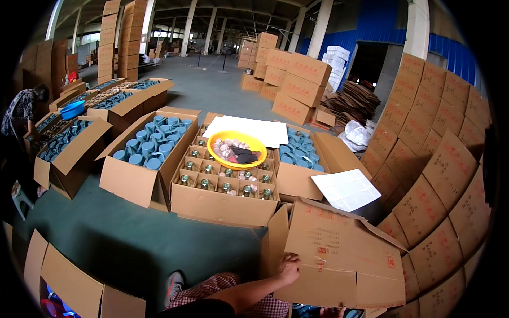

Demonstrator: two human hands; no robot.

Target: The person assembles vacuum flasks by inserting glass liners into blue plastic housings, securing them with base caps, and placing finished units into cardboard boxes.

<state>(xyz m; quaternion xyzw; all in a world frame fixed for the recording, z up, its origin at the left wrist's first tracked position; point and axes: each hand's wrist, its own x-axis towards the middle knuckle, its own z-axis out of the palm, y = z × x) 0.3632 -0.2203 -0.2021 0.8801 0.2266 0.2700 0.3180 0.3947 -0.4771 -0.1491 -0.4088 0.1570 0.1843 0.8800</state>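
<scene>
A large cardboard box [339, 249] with a raised flap stands close in front of me, right of the middle. My left hand [289, 268] is closed at the left edge of its flap, fingers curled against the cardboard. Low at the picture's bottom edge, part of my right hand [332, 312] shows beside blue-grey lidded items [305, 311] inside the box; most of its fingers are hidden. Beyond stands an open divided carton [222, 204] of glass bottles [205, 184]. On it rests a yellow basin [260, 143] holding small round pieces and dark cloth.
Open cartons of blue-grey lidded items [154, 142] flank the bottle carton. A white sheet [347, 190] lies to the right. Stacked cartons [419, 180] wall the right side. Another open box [69, 281] stands lower left. At the far left a person [24, 114] works by more cartons.
</scene>
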